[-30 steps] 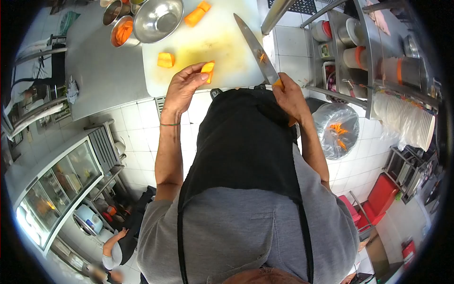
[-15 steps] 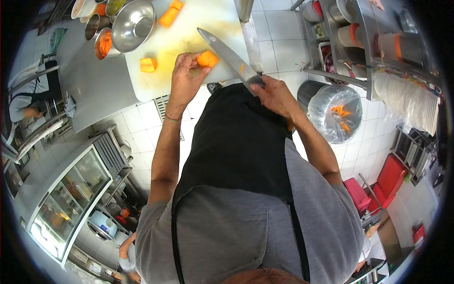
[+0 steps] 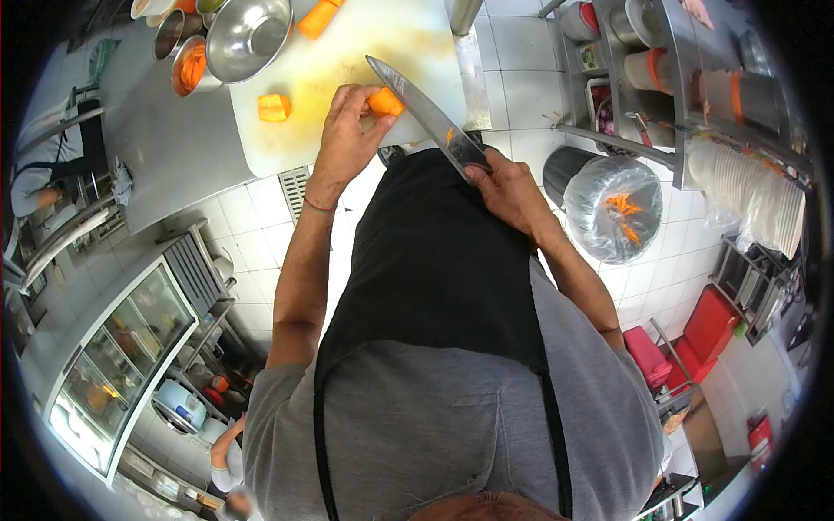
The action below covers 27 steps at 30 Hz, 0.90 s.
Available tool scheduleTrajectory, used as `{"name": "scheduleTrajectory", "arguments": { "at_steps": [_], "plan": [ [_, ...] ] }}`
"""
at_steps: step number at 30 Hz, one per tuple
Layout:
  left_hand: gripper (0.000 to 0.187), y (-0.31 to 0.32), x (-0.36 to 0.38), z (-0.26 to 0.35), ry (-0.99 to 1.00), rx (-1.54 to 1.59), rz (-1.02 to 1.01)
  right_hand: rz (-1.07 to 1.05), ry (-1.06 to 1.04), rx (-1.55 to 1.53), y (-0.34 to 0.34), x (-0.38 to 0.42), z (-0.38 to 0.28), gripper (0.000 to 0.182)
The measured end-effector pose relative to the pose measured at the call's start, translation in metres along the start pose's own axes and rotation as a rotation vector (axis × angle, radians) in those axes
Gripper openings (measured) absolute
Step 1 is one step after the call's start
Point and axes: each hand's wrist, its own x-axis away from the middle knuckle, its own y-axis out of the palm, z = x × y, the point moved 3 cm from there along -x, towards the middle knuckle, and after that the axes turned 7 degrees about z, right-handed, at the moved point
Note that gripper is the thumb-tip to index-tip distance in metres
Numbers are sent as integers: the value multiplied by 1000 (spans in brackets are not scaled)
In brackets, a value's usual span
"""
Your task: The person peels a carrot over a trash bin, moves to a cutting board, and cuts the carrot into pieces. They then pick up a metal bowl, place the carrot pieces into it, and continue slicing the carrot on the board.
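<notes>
On the white cutting board (image 3: 313,143), my left hand (image 3: 347,139) grips a chunk of carrot (image 3: 387,102) between thumb and fingers. My right hand (image 3: 511,189) is wrapped round the handle of a large kitchen knife (image 3: 417,108). Its broad blade points up and left, with the edge close beside the carrot chunk and a small orange scrap stuck to its side. Left of my left hand lies another carrot chunk (image 3: 274,108). A longer carrot piece (image 3: 320,18) rests near the board's far end.
A steel bowl (image 3: 228,56) and a pot with orange pieces (image 3: 187,78) stand at the upper left. Right of me is a lined bin (image 3: 613,234) holding orange scraps, below metal shelves (image 3: 669,52). A glass-door fridge (image 3: 130,347) stands at left. Other people are at the edges.
The knife has come slightly nearer the carrot chunk, its blade now beside the chunk's right side. My left hand keeps its hold. The whole view has shifted slightly.
</notes>
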Motion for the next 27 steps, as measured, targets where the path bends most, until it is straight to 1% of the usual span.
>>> {"name": "scheduleTrajectory", "arguments": {
  "at_steps": [4, 6, 13, 22, 25, 27],
  "plan": [
    [45, 0, 0, -1, 55, -50, 12, 73, -77, -33, 13, -1, 10, 34],
    [44, 1, -1, -2, 66, -47, 17, 82, -67, -43, 14, 1, 10, 33],
    [43, 2, 4, -5, 38, -6, 63, 161, -136, 50, 27, 7, 11, 30],
    [41, 3, 5, -3, 84, 10, 108, 172, -136, 89, 38, 6, 13, 30],
    [41, 2, 5, -3, 88, -6, 114, 187, -211, 32, 37, 2, 18, 30],
    [41, 4, 5, -5, 85, 10, 127, 138, -195, 76, 27, 0, 15, 29]
  ]
}}
